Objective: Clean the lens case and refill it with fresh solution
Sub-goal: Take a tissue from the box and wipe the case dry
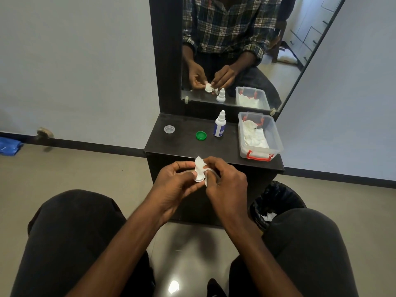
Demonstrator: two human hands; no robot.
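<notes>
Open stretch of dark shelf top (182, 146) lay along front edge and left side. Clear cap (169, 129) stood far left, green cap (201, 135) mid-shelf, solution bottle (219, 125) upright just right of it; gaps between all three. Plastic box (259, 136) of tissues blocked right end. Mirror (235, 50) closed off rear. Black-lined bin (276, 202) stood on floor right of cabinet, beside right knee. Both hands (182, 181) (225, 181) met before front edge, crowding centre approach.

A black-lined bin (276, 202) stands beside the dresser (171, 144), below its mirror (278, 67).
</notes>
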